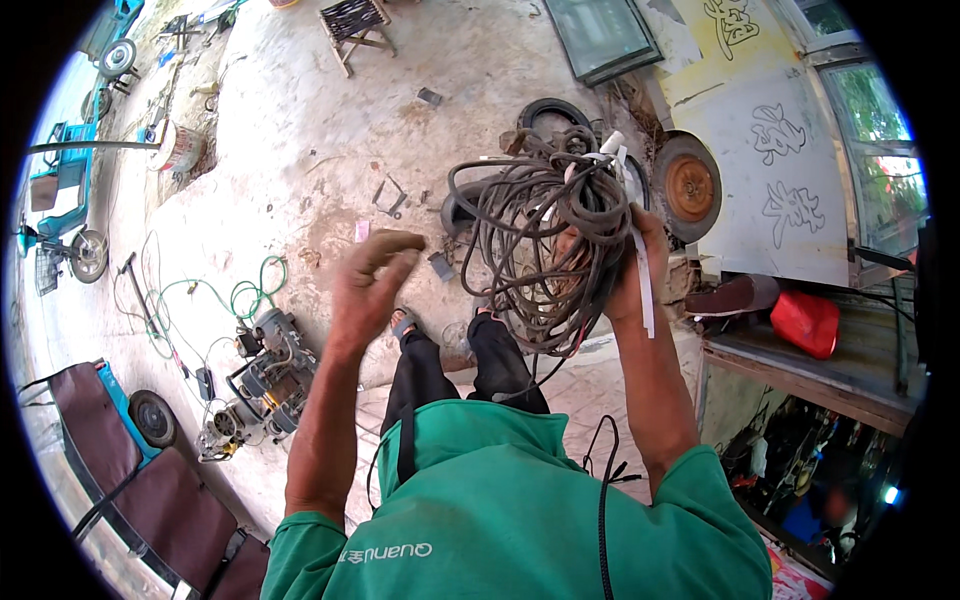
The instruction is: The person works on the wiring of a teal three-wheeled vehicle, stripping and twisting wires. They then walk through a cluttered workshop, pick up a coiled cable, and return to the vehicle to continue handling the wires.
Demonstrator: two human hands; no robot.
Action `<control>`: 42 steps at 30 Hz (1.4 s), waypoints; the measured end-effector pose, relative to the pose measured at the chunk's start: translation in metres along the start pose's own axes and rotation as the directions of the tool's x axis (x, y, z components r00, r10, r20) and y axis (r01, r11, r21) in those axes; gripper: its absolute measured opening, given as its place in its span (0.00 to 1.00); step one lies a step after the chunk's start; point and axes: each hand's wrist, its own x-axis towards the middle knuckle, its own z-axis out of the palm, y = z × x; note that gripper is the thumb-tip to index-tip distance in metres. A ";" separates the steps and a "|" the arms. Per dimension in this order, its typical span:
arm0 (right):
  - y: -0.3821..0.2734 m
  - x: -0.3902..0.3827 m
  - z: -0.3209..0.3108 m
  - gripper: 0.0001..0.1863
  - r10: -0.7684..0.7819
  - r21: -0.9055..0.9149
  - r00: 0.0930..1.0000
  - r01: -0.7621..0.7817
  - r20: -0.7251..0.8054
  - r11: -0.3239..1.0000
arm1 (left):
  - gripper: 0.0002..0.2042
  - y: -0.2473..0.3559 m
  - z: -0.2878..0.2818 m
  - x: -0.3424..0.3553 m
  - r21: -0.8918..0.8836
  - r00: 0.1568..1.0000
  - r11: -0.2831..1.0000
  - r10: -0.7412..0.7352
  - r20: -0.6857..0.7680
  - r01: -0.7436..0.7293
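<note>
A big loose bundle of dark cable [545, 235] hangs in front of me, its many loops spreading to the left and down. My right hand [643, 265] is closed around the bundle's right side. White strips [641, 275] dangle beside that hand, and a loose cable end trails down near my legs. My left hand [375, 285] is raised to the left of the bundle, apart from it. Its fingers are bent with the thumb standing off, and nothing shows between them.
An engine-like machine [272, 375] stands at lower left, near a green hose [262, 285]. A rusty-hubbed wheel [688, 186] and a black tyre [553, 118] lie beyond the cable. At right is a wooden bench [860, 375] with a red bag [806, 324]. A folding stool [352, 28] stands far off.
</note>
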 end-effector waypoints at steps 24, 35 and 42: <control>0.014 0.043 -0.012 0.24 0.098 -0.172 0.986 -0.121 -0.137 0.978 | 0.08 0.037 -0.015 0.067 0.132 0.999 0.991 0.010 0.036 -0.014; 0.003 0.066 -0.021 0.29 0.079 -0.224 0.995 -0.091 -0.062 0.970 | 0.09 0.046 -0.025 0.066 -0.011 0.999 0.999 -0.047 0.009 0.047; -0.008 0.073 -0.025 0.29 0.208 -0.082 0.925 -0.192 0.317 0.978 | 0.11 0.040 -0.044 0.068 -0.053 0.997 0.999 -0.011 -0.076 0.007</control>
